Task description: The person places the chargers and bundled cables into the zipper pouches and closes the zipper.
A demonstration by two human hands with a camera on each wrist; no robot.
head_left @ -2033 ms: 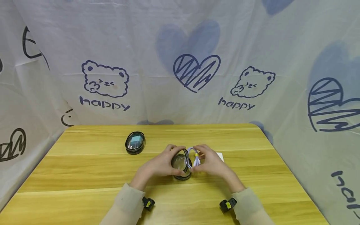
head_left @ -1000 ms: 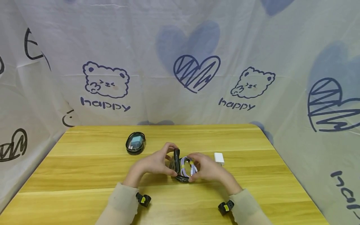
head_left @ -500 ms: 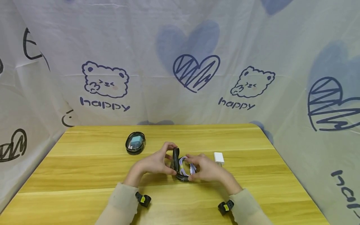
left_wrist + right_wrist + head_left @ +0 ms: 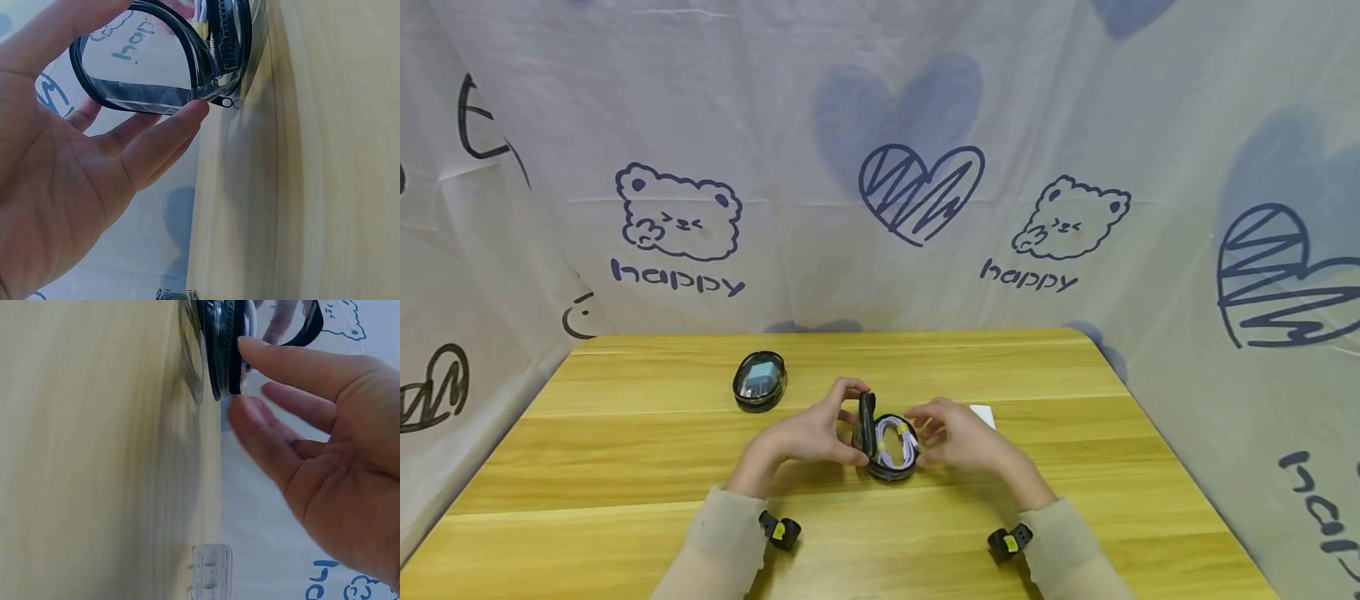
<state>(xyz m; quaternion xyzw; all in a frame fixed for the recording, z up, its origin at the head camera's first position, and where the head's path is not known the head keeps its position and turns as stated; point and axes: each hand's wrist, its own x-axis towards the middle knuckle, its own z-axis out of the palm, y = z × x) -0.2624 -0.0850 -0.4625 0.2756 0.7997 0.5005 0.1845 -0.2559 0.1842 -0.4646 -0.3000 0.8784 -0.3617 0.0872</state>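
Observation:
A small round clear zip case with black trim (image 4: 891,475) stands unzipped at the middle of the table. Its lid (image 4: 867,427) is raised upright on the left side. My left hand (image 4: 808,435) grips that lid by its edge, fingers at the top and thumb at the bottom; the clear window (image 4: 140,65) shows in the left wrist view. Inside the base lies a coiled lilac cable (image 4: 883,450) with yellow ties. My right hand (image 4: 966,440) is at the case's right rim, fingers loosely bent, holding nothing; in the right wrist view its fingertips are right at the zipper edge (image 4: 234,362).
Behind my right hand is a white charger plug (image 4: 982,413), its prongs visible in the right wrist view. Farther back left, a second clear zip case (image 4: 758,406) holds a light blue block (image 4: 763,373). A patterned cloth (image 4: 805,267) hangs behind the wooden table (image 4: 647,433).
The lilac cable, first held up by my right hand, has gone down into the case base. My right hand has let go and drawn slightly right. My left hand has tilted the lid upright.

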